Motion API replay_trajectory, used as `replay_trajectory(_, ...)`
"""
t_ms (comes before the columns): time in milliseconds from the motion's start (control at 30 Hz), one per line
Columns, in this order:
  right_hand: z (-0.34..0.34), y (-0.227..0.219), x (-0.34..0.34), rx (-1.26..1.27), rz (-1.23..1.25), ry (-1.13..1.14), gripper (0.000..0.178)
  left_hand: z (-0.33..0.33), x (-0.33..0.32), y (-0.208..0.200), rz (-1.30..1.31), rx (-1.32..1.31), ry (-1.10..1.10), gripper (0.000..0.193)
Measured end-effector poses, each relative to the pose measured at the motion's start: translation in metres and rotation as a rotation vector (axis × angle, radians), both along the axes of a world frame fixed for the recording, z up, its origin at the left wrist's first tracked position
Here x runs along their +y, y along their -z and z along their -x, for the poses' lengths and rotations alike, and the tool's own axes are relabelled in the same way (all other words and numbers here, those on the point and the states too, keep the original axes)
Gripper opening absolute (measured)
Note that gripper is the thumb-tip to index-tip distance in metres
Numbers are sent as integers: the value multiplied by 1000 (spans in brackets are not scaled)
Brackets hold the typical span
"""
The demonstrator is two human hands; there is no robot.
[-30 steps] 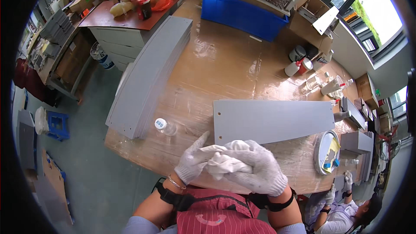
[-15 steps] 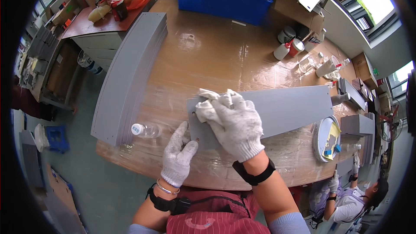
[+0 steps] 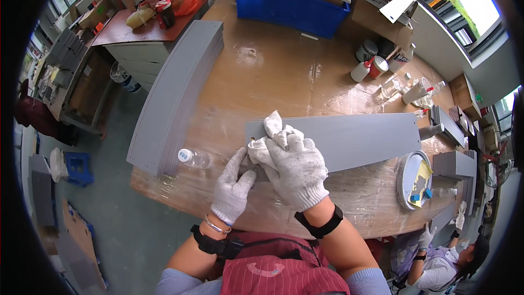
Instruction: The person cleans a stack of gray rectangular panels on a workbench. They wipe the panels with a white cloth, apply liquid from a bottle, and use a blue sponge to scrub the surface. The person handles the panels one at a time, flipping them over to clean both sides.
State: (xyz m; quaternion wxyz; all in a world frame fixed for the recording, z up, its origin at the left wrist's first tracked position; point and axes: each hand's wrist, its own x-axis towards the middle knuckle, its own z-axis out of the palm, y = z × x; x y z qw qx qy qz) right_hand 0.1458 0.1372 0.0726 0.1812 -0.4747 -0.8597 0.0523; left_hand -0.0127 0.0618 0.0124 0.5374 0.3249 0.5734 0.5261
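Note:
A long grey panel [image 3: 365, 141] lies flat on the table, its left end near me. My right hand [image 3: 297, 170], in a white knit glove, is closed on a crumpled white cloth [image 3: 273, 125] and presses it against that end. My left hand [image 3: 231, 188], gloved too, holds the panel's near left corner with thumb and fingers. Part of that corner is hidden by the hands and cloth. Just left of my left hand, a small clear bottle with a white cap [image 3: 197, 158] lies on its side.
A stack of long grey panels [image 3: 174, 87] lines the table's left side. Beyond are a blue bin [image 3: 289, 8] and cans and bottles [image 3: 376, 65]. A round white lid [image 3: 406, 186] holds yellow and blue pieces to the right. A co-worker [image 3: 436, 262] works at lower right.
My right hand and the cloth have slid toward the panel's near left corner, closer to my left hand. The whole view has shifted slightly. The co-worker's hands have moved.

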Motion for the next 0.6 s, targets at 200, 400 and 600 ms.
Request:
replay_trajectory(200, -94, -4, 45, 158, -141, 357, 21, 9, 8, -40, -437, 1384, 467, 61)
replay_trajectory(400, -145, -23, 36, 35, -108, 498, 23, 15, 59, -57, -84, 1143, 672, 68)
replay_trajectory(600, -34, -21, 20, 62, -246, -37, 20, 4, 63, -25, -111, 1069, 456, 64)
